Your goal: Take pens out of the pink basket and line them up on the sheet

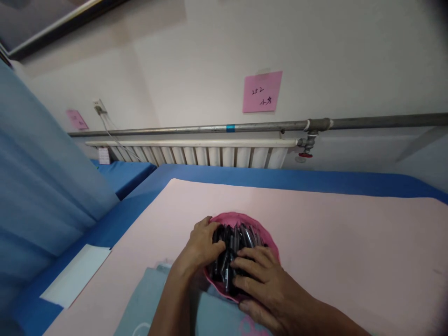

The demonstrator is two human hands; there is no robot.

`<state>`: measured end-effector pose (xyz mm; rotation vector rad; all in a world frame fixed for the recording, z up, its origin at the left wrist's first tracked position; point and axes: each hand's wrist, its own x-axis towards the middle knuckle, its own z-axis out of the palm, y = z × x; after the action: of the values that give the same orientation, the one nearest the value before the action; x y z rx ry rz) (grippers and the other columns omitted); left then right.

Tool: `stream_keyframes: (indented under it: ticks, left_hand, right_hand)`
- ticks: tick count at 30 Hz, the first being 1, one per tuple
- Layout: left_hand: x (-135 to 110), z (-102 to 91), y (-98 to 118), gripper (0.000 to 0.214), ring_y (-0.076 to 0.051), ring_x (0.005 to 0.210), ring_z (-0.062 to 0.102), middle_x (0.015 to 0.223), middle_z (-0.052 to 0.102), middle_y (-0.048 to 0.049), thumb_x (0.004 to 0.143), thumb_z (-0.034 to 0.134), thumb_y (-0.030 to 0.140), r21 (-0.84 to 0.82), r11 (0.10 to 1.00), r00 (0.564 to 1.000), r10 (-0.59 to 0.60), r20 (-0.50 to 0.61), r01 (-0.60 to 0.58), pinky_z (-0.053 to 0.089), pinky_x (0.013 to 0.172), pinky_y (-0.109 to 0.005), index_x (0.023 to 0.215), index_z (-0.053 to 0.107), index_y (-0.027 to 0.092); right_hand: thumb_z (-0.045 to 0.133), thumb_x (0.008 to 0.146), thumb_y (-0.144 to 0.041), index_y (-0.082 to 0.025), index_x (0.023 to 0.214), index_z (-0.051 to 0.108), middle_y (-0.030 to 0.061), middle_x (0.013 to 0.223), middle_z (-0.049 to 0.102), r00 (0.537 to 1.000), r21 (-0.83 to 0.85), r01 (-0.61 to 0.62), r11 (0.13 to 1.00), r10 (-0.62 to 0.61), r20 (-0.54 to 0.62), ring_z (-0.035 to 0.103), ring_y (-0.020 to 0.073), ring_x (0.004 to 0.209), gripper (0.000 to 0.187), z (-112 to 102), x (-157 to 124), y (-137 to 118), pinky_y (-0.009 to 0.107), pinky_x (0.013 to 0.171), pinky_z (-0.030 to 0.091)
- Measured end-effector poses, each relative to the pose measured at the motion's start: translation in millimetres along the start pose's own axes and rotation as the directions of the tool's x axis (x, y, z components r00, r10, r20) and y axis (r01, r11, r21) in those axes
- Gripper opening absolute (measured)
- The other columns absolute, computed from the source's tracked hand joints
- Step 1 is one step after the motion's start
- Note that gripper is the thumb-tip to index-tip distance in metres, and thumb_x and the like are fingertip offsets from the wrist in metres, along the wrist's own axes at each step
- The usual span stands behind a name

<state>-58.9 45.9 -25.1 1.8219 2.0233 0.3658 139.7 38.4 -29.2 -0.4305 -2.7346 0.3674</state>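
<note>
A round pink basket (275, 242) with a wavy rim is packed with slim black objects (227, 268), some with shiny clear parts; they look like pens, but I cannot tell for sure. My left hand (203, 242) reaches over the basket's left side, thumb and fingers apart, touching the objects at that edge. Across the front right of the basket lies my right hand (262, 280), its fingers spread over the objects and its thumb down by the near rim. Beneath and in front of the basket is a light blue-green cloth or bag (206, 317) with pink and white markings.
The basket rests on a pink sheet (332, 242) over a blue padded bed (297, 179). White paper (77, 275) lies at the left edge beside a blue curtain (45, 163). Behind are a radiator (210, 155), a metal pipe (196, 129) and a pink note (262, 92) on the wall.
</note>
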Motion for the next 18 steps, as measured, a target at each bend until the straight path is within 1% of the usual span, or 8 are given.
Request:
stream_keyframes:
  ticks: [3, 5, 8, 12, 14, 18]
  left_hand:
    - [-0.5, -1.0, 1.2, 0.057, -0.026, 0.127, 0.032, 0.139, 0.037, -0.0085, 0.066, 0.053, 0.024, -0.024, 1.0, 1.0, -0.019, 0.008, 0.019, 0.026, 0.104, -0.034, 0.123, 0.051, 0.02]
    - [-0.6, -1.1, 1.4, 0.059, -0.026, 0.127, 0.031, 0.14, 0.035, -0.0085, 0.066, 0.053, 0.025, -0.032, 0.999, 1.0, -0.027, 0.015, 0.028, 0.025, 0.105, -0.034, 0.125, 0.049, 0.02]
    - [-0.4, -1.0, 0.7, 0.06, -0.026, 0.128, 0.03, 0.139, 0.035, -0.0088, 0.066, 0.053, 0.025, -0.03, 0.999, 0.999, -0.03, 0.026, 0.031, 0.025, 0.105, -0.035, 0.126, 0.048, 0.021]
    - [0.4, 0.2, -1.5, 0.059, -0.027, 0.127, 0.031, 0.137, 0.038, -0.0081, 0.067, 0.054, 0.028, -0.015, 1.0, 1.0, -0.005, 0.027, 0.006, 0.027, 0.103, -0.036, 0.125, 0.049, 0.022]
    - [1.7, 2.1, -2.9, 0.056, -0.027, 0.126, 0.033, 0.137, 0.038, -0.0084, 0.07, 0.053, 0.032, -0.019, 1.0, 1.0, 0.006, 0.01, -0.006, 0.028, 0.103, -0.037, 0.125, 0.049, 0.022]
    - [5.8, 8.6, -6.3, 0.048, -0.027, 0.124, 0.037, 0.135, 0.041, -0.0097, 0.079, 0.044, 0.038, -0.039, 0.999, 0.998, 0.0, -0.059, -0.002, 0.029, 0.102, -0.039, 0.123, 0.051, 0.022]
  right_hand:
    - [0.049, 0.084, -0.032, -0.025, 0.107, 0.06, 0.0053, 0.121, 0.057, 0.998, -0.03, 0.009, 1.0, -0.007, 0.062, 0.044, 0.0314, 0.111, 0.026, 1.1, -0.1, 0.1, 0.052, 0.091, 0.031]
    - [0.048, 0.085, -0.033, -0.026, 0.112, 0.058, 0.0053, 0.123, 0.055, 0.995, -0.057, 0.021, 0.998, -0.016, 0.096, 0.044, 0.032, 0.112, 0.029, 0.6, 0.3, 0.3, 0.052, 0.091, 0.031]
    - [0.049, 0.085, -0.035, -0.028, 0.118, 0.054, 0.0067, 0.125, 0.054, 0.996, -0.093, 0.031, 0.995, -0.023, 0.091, 0.043, 0.0329, 0.114, 0.034, 1.5, 0.3, -0.3, 0.053, 0.09, 0.03]
    - [0.048, 0.085, -0.041, -0.034, 0.122, 0.05, 0.0073, 0.126, 0.052, 0.996, -0.155, 0.034, 0.987, -0.02, 0.09, 0.042, 0.0341, 0.115, 0.038, 8.6, -0.9, -1.9, 0.054, 0.089, 0.029]
    - [0.045, 0.086, -0.044, -0.037, 0.124, 0.047, 0.0077, 0.126, 0.051, 0.996, -0.187, 0.029, 0.982, -0.012, 0.094, 0.041, 0.0341, 0.115, 0.039, 12.4, -1.2, -2.3, 0.054, 0.088, 0.028]
    - [0.045, 0.085, -0.047, -0.04, 0.127, 0.043, 0.0078, 0.126, 0.05, 0.996, -0.225, 0.054, 0.973, -0.036, 0.083, 0.041, 0.0326, 0.114, 0.043, 17.2, -1.1, -2.0, 0.053, 0.088, 0.029]
